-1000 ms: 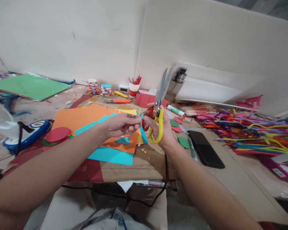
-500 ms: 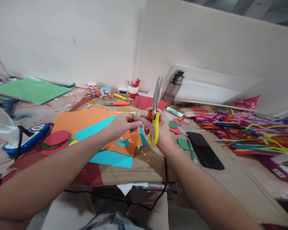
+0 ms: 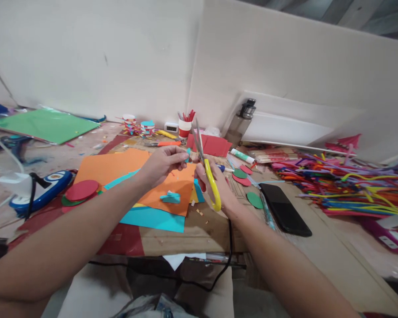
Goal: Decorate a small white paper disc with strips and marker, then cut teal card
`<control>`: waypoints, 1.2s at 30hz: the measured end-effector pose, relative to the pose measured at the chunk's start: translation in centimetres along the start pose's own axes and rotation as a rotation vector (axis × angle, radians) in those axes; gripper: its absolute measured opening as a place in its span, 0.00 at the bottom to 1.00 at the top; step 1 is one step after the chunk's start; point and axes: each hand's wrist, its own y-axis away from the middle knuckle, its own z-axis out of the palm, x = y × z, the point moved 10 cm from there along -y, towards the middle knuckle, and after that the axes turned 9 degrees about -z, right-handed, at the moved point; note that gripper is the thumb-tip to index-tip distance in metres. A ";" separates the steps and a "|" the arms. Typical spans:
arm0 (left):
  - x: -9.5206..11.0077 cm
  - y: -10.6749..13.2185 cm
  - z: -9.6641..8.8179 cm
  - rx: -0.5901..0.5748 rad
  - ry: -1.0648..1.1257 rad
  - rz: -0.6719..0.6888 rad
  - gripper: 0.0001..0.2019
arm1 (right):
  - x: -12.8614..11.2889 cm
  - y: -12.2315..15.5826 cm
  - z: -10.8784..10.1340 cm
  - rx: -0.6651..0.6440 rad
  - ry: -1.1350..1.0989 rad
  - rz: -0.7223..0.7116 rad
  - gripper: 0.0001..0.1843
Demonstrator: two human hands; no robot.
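My right hand (image 3: 215, 183) grips scissors (image 3: 208, 175) with one yellow and one red handle loop; the blades point up and lean left toward my other hand. My left hand (image 3: 164, 163) pinches a small blue paper scrap (image 3: 188, 153) right beside the blades. Both hands hover over orange paper (image 3: 119, 165) and blue paper (image 3: 154, 217) lying on the desk. A small blue cut-out (image 3: 171, 197) rests on the orange sheet below my left hand.
Red and green paper circles (image 3: 81, 191) lie at left beside a blue device (image 3: 40, 190). A black phone (image 3: 284, 208) lies right of my hand, with a heap of coloured pipe cleaners (image 3: 345, 185) beyond it. A bottle (image 3: 241, 123), glue stick (image 3: 243, 155) and cup of sticks (image 3: 185, 126) stand at the back.
The scissor blades have closed and tipped from upright toward the left, down to the scrap. My left hand has shifted slightly up and left with the scrap.
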 end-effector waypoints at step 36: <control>0.9 -0.1 -0.7 0.050 0.045 0.053 0.07 | 0.3 0.3 1.1 -0.103 0.016 0.054 0.16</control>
